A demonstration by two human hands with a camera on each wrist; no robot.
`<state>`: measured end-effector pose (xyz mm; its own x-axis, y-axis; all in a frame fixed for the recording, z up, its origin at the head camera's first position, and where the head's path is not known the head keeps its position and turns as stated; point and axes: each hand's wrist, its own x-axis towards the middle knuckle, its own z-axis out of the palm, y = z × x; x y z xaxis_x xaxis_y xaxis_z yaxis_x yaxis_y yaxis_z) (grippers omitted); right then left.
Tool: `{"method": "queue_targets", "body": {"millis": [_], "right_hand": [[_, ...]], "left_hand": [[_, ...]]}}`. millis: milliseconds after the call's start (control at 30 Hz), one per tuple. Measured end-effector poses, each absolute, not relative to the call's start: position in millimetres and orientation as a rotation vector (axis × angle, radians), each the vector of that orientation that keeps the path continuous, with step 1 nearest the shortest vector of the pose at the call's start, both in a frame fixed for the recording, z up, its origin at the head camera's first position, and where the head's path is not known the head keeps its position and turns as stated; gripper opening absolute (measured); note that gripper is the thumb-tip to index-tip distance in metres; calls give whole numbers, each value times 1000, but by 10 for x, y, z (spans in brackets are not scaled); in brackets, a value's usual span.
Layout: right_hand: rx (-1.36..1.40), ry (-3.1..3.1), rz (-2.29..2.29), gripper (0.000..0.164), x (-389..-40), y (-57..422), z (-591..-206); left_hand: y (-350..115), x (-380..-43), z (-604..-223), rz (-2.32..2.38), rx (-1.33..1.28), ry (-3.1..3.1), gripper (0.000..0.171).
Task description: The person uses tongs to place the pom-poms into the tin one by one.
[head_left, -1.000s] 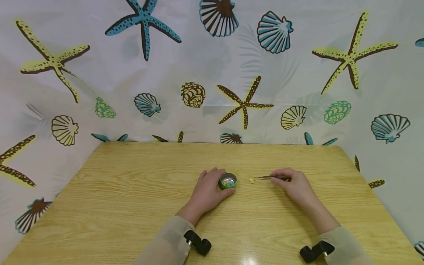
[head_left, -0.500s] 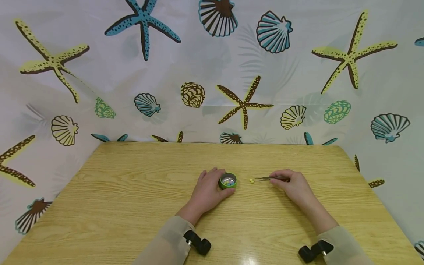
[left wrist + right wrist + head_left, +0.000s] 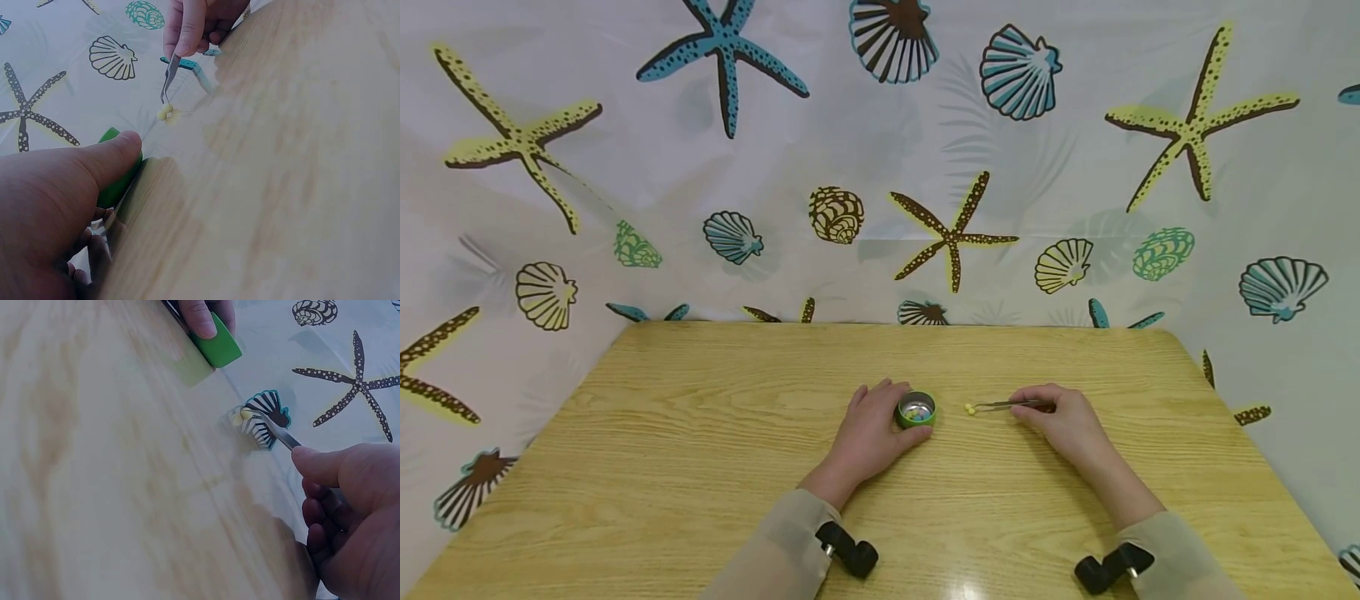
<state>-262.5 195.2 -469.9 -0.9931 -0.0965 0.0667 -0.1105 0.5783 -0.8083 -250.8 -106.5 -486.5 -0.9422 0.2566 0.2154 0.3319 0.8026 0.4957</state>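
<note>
In the head view my left hand [image 3: 874, 429] grips a small round green tin [image 3: 917, 423] from its left side, thumb along the near edge. Several small coloured pieces [image 3: 916, 413] lie inside the tin. My right hand [image 3: 1067, 418] pinches metal tweezers [image 3: 1011, 404] that point left. At their tips are small yellow pieces [image 3: 970, 409] on the table, a short way right of the tin. The left wrist view shows the bent tips of the tweezers [image 3: 169, 78] touching the yellow pieces [image 3: 165, 112]. Whether a piece is clamped between them I cannot tell.
The wooden table [image 3: 700, 433] spreads around both hands. A white cloth [image 3: 850, 150] printed with starfish and shells hangs behind it and along both sides. Each sleeve carries a black wrist mount, the left mount [image 3: 847, 550] and the right mount [image 3: 1112, 568].
The tweezers have lowered slightly and their tips have drawn closer together at the yellow pieces. My left hand and the tin have stayed in place.
</note>
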Motion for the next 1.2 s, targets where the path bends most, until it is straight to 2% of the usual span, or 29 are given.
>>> {"method": "queue_targets", "body": {"millis": [1200], "right_hand": [[134, -2742, 1465, 24, -2605, 1923, -4575]], "left_hand": [[-1071, -2504, -4873, -826, -472, -2840, 71]]}}
